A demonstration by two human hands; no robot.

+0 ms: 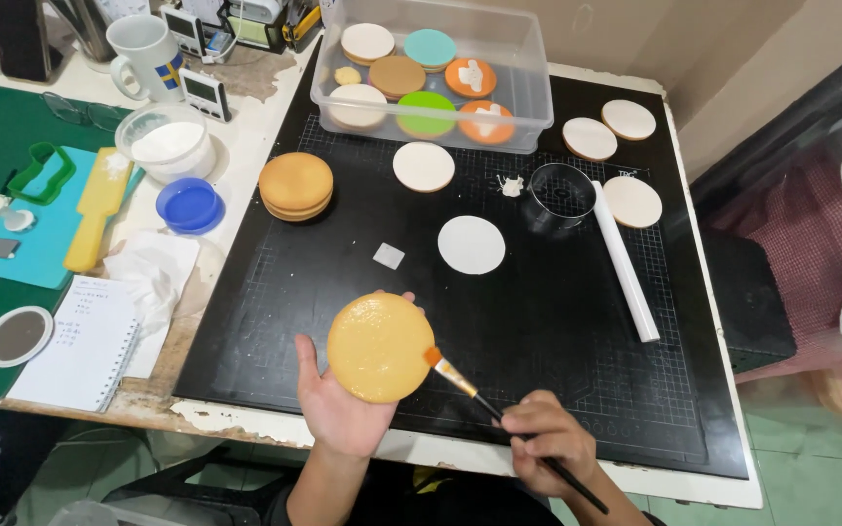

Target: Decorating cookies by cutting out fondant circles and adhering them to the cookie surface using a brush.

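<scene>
Head camera looks down on the left hand [343,404], palm up and fingers curled under a round golden cookie [380,348] that rests flat on it, while the right hand [548,440], just beside it, pinches a thin black-handled brush [499,414] whose orange bristles touch the cookie's right edge. Beyond the hands on the black cutting mat [343,263] lie a white fondant disc [471,244], a metal ring cutter [558,195] and a white rolling pin [624,263]. Farther off, left of the left hand, sits a stack of plain cookies [295,184], and past it a clear plastic tub [528,68] of iced ones.
</scene>
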